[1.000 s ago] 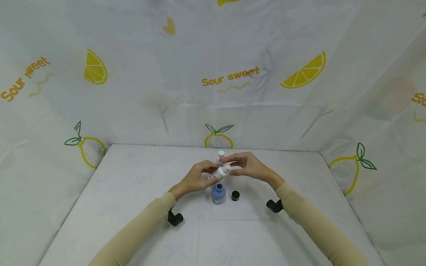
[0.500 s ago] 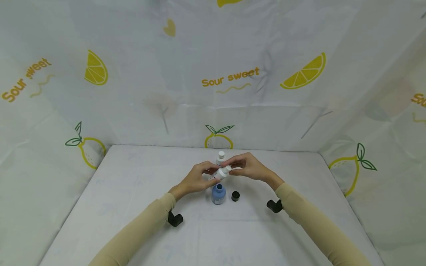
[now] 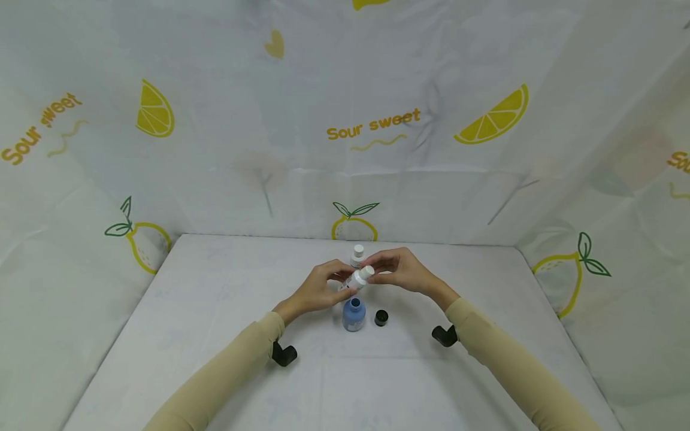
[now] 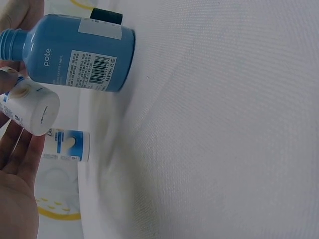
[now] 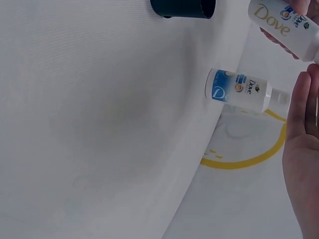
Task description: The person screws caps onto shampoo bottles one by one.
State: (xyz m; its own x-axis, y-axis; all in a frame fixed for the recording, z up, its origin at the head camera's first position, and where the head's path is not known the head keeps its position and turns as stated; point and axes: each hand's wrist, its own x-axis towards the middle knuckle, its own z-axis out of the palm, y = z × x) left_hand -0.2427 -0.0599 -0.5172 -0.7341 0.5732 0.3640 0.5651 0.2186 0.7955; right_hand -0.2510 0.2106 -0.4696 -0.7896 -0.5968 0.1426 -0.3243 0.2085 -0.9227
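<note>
My left hand (image 3: 315, 290) grips a small white Dove lotion bottle (image 3: 352, 282) by its body, tilted with its top up to the right. My right hand (image 3: 401, 269) has its thumb and fingers at the bottle's white cap (image 3: 367, 272) and appears to pinch it; the contact is partly hidden. Just below the held bottle, a blue bottle (image 3: 353, 317) stands uncapped, its threaded neck (image 4: 15, 45) bare in the left wrist view. Beside it on the table lies a black cap (image 3: 381, 317). Behind the hands stands a second white Dove bottle (image 5: 239, 89), capped and upright.
A white cloth covers the table (image 3: 323, 389). Its back edge meets a white curtain (image 3: 302, 179) printed with lemons and lettering, which also hangs at both sides. Black wrist-worn pieces (image 3: 284, 355) hang below each forearm.
My right fingertips have shifted a little about the white cap, away from the rear bottle. The held bottle's top has tilted slightly; the standing bottles and black cap stay put.
</note>
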